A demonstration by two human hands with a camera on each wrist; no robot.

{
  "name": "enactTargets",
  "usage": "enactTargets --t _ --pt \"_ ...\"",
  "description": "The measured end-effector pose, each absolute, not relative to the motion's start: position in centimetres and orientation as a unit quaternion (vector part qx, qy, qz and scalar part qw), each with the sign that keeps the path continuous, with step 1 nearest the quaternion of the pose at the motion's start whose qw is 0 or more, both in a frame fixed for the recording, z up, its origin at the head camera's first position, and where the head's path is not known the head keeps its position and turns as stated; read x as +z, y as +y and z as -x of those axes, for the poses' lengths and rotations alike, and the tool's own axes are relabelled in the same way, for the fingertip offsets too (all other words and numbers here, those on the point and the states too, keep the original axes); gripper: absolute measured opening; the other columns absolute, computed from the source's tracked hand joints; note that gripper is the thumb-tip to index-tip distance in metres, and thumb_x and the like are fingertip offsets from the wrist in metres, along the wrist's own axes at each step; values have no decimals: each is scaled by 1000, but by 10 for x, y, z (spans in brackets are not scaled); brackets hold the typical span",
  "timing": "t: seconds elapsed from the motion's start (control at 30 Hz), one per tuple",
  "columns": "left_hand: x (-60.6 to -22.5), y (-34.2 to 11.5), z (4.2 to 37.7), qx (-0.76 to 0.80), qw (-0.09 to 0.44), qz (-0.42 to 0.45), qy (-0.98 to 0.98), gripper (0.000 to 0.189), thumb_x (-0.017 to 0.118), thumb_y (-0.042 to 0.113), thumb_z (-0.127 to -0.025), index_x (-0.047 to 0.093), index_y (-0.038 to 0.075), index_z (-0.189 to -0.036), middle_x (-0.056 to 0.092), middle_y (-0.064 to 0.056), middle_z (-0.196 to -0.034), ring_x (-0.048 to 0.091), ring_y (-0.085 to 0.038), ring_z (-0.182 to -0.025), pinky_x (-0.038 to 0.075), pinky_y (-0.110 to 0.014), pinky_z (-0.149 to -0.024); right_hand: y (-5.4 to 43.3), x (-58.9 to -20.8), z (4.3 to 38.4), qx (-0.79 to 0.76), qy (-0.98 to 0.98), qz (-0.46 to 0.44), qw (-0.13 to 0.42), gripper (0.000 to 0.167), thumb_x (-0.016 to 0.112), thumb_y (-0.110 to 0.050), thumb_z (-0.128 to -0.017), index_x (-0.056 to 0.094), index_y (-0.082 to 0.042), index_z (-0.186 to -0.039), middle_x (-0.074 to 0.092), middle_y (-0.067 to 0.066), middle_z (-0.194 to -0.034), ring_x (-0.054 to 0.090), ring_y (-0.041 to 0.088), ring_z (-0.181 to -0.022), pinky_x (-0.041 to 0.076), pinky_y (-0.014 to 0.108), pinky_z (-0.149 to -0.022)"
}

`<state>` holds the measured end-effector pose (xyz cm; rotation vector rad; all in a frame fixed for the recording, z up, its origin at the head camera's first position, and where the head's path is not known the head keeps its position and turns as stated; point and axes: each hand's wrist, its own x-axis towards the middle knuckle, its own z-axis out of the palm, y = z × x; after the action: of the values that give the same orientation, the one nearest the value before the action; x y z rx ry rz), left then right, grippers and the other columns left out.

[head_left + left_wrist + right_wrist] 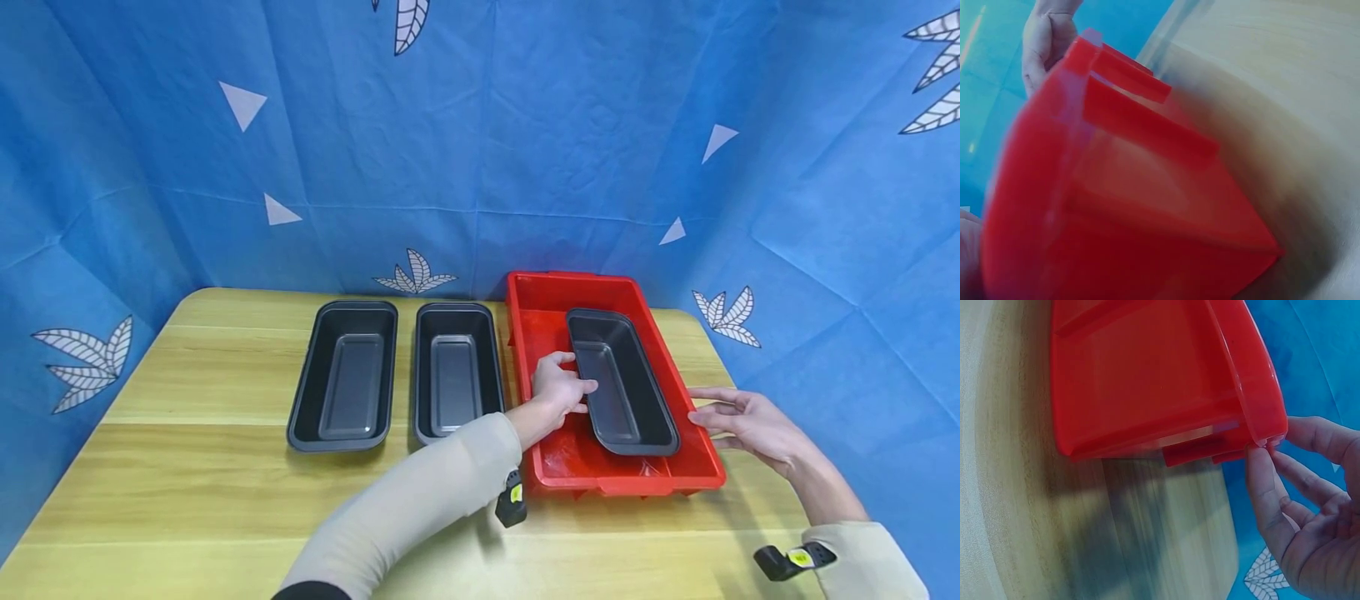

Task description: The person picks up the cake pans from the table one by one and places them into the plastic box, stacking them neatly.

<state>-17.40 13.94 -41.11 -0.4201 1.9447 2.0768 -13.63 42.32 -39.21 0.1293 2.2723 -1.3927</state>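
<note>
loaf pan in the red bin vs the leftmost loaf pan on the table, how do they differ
The loaf pan in the red bin has the left hand at its rim; no hand touches the leftmost loaf pan. In the head view, the binned pan's far end slants left, the leftmost pan's slightly right. Both are dark, rectangular, empty and open side up.

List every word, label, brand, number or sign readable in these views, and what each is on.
No text is readable.
Yellow label on the left wrist camera: too small to read.
Yellow label on the right wrist camera: too small to read.
Dark loaf pans, red plastic tray: no lettering shows.
Blue backdrop: leaf and triangle prints, no words seen.
</note>
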Motion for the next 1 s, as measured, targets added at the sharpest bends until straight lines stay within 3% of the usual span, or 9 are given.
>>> enactTargets --t 0.27,0.6,1.0 --pt "-401 130 169 700 144 128 687 52 82 2 -88 66 7 -137 70 -24 -128 77 -30 -96 68 -48 -86 422 -392 135 -502 832 -56 232 71 67 -22 -104 33 8 -159 79 -7 -114 76 15 -97 67 34 -87" --pt "-382 92 163 701 174 93 685 54 81 14 -92 60 8 -141 71 -17 -126 76 -33 -106 67 -43 -92 421 -393 133 -507 829 -52 229 71 67 -23 -104 34 8 -159 79 -7 -114 77 16 -97 67 33 -86" --pt "-365 26 170 707 194 48 678 56 77 19 -97 56 7 -147 75 -15 -127 76 -35 -115 67 -40 -88 422 -392 135 -519 821 -49 233 69 67 -21 -104 35 8 -158 80 -10 -110 78 15 -96 67 33 -87"
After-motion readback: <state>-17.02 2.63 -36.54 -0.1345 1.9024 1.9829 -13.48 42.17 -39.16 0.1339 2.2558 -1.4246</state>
